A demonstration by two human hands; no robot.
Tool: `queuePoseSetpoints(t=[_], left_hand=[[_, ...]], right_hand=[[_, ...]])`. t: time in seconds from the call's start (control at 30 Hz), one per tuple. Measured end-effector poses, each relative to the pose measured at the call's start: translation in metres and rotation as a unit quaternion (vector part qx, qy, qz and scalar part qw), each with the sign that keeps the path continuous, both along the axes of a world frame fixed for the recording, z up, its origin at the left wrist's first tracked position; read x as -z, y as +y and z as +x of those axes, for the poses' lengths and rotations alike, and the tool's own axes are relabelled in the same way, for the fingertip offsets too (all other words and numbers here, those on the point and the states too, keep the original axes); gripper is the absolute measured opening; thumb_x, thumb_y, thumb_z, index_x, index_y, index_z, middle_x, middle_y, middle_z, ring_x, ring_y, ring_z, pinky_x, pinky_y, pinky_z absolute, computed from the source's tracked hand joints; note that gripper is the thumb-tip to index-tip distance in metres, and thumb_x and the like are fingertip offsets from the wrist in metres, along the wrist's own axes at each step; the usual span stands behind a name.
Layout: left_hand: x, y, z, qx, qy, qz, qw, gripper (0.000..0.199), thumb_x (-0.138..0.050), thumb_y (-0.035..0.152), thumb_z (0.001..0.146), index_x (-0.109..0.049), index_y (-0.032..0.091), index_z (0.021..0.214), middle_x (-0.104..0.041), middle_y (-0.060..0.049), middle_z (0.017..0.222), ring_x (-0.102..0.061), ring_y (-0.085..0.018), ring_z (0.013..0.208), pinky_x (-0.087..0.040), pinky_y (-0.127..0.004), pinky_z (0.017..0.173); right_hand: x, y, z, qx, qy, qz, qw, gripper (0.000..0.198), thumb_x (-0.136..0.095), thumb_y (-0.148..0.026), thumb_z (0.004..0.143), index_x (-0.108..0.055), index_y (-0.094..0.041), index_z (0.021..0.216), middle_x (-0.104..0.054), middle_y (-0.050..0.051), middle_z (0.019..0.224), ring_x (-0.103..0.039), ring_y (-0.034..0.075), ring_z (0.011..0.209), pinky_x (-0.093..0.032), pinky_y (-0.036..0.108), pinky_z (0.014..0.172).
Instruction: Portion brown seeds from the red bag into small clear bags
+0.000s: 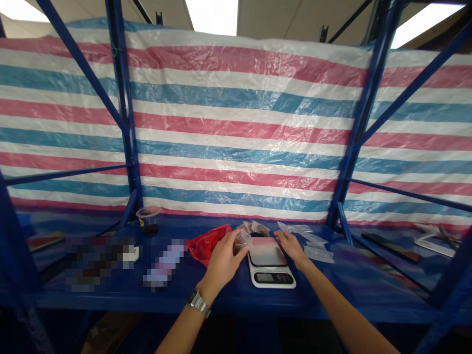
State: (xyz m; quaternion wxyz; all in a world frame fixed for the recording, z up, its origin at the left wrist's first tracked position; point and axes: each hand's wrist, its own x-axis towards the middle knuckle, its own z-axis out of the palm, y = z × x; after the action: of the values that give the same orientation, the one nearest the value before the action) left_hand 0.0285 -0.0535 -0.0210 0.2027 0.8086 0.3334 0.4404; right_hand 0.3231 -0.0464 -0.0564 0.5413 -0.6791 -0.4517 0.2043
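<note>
My left hand (224,253), with a metal watch (198,302) on its wrist, is closed on a small clear plastic bag (243,238) with brownish contents. It holds the bag at the left edge of a white digital scale (273,284) with a silver plate (266,253). Nothing lies on the visible part of the plate. My right hand (291,246) is by the plate's far right corner, its fingers slightly bent and apart, with nothing visible in them. Behind the scale lies another filled clear bag (260,228). A red plastic bag (206,246) sits left of my left hand, partly hidden by it.
Several flat clear bags (315,244) lie right of the scale. At the back left stands a clear plastic cup (149,220) with dark contents. Pixelated items lie on the left of the blue shelf (236,290). Blue metal posts (127,113) frame a striped sheet (236,123) behind.
</note>
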Motion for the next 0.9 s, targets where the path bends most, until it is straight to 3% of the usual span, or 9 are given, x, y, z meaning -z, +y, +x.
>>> queuePoseSetpoints(t=[0.13,0.23,0.4,0.67,0.8,0.9], left_hand=[[-0.022,0.013,0.037,0.058,0.142,0.037,0.987,0.054,-0.072,0.039,0.092,-0.059,0.025,0.142,-0.068,-0.010,0.138,-0.064,-0.030,0.127,-0.049,-0.045,0.111],[-0.026,0.024,0.065,0.081,0.218,0.072,0.970,0.066,-0.079,0.047,0.086,-0.060,0.023,0.144,-0.068,-0.012,0.137,-0.061,-0.034,0.129,-0.047,-0.048,0.112],[-0.023,0.028,0.086,0.104,0.238,0.074,0.963,0.088,-0.080,0.062,0.078,-0.052,0.020,0.151,-0.063,-0.016,0.141,-0.056,-0.037,0.134,-0.045,-0.052,0.114],[-0.046,0.057,0.090,0.168,0.236,0.065,0.955,0.042,-0.049,0.047,0.104,-0.062,0.026,0.138,-0.067,-0.009,0.132,-0.062,-0.028,0.124,-0.049,-0.048,0.109],[-0.043,0.066,0.090,0.199,0.234,0.084,0.948,0.033,-0.049,0.041,0.105,-0.066,0.027,0.131,-0.070,-0.006,0.121,-0.065,-0.024,0.116,-0.052,-0.043,0.104],[-0.037,0.065,0.084,0.190,0.238,0.091,0.948,0.034,-0.052,0.038,0.104,-0.065,0.028,0.134,-0.070,-0.006,0.120,-0.065,-0.024,0.113,-0.053,-0.042,0.101]], right_hand=[[0.006,0.010,0.004,0.047,-0.011,0.075,0.996,0.053,-0.051,-0.059,0.082,-0.078,-0.017,0.096,-0.076,0.011,0.093,-0.069,0.029,0.091,-0.053,0.040,0.087],[0.006,0.009,0.016,0.050,-0.019,0.104,0.993,0.057,-0.052,-0.066,0.081,-0.079,-0.017,0.095,-0.076,0.010,0.090,-0.068,0.029,0.088,-0.053,0.041,0.085],[-0.002,0.004,0.043,0.060,-0.026,0.113,0.991,0.063,-0.053,-0.073,0.083,-0.079,-0.017,0.095,-0.076,0.011,0.089,-0.067,0.029,0.083,-0.053,0.041,0.081],[0.004,0.016,0.050,0.058,-0.056,0.131,0.988,0.058,-0.049,-0.071,0.094,-0.074,-0.018,0.096,-0.074,0.009,0.094,-0.067,0.027,0.090,-0.051,0.038,0.085],[0.003,0.010,0.047,0.006,-0.131,0.112,0.985,0.046,-0.048,-0.059,0.102,-0.074,-0.021,0.097,-0.073,0.007,0.096,-0.065,0.024,0.089,-0.049,0.034,0.081],[0.001,0.005,0.047,0.005,-0.158,0.100,0.982,0.042,-0.048,-0.054,0.104,-0.074,-0.022,0.098,-0.071,0.006,0.093,-0.064,0.023,0.085,-0.047,0.032,0.077]])
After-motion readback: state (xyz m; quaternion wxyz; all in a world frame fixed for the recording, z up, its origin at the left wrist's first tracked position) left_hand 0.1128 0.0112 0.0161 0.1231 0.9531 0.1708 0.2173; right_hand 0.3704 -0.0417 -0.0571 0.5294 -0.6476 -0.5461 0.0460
